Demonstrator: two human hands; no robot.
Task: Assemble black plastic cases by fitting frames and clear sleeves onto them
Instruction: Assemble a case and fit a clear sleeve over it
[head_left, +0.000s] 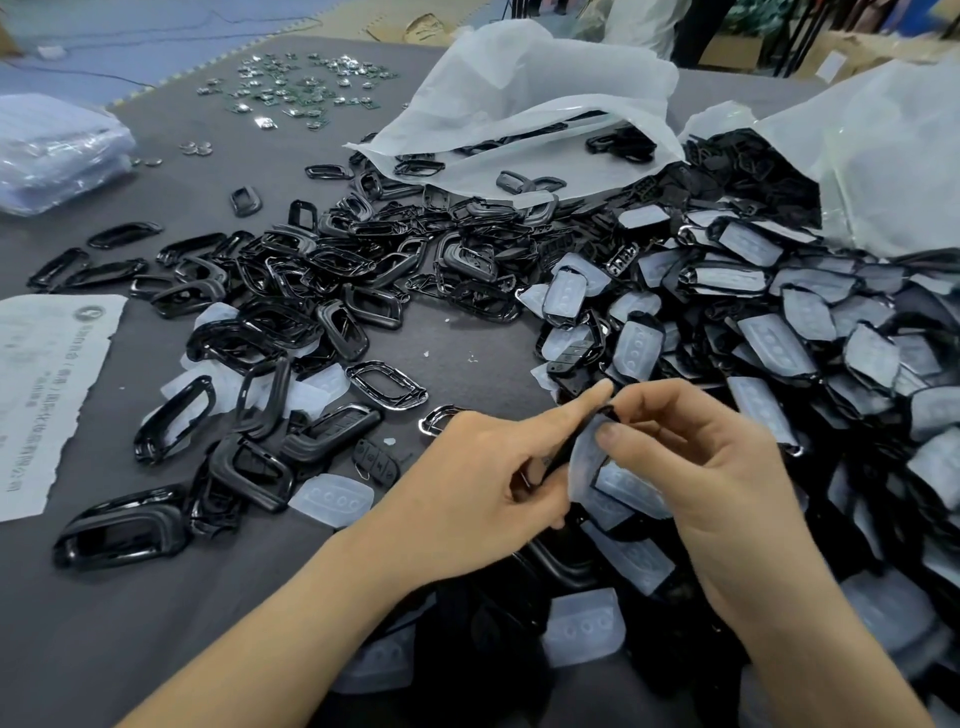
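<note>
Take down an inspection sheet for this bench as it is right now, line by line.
Surface: dark grey table cloth, largely covered by parts.
Job's things: black frames heaped centre-left; sleeved cases heaped on the right; a loose clear sleeve near the front; one held case partly in its sleeve.
Clutter: white bags, torn printed sheet, small circuit boards, wrapped stack.
Hands: left hand and right hand both grip the held case.
Cables: thin dark line on the floor, possibly a cable.
Surroundings: blue floor, cardboard boxes.
</note>
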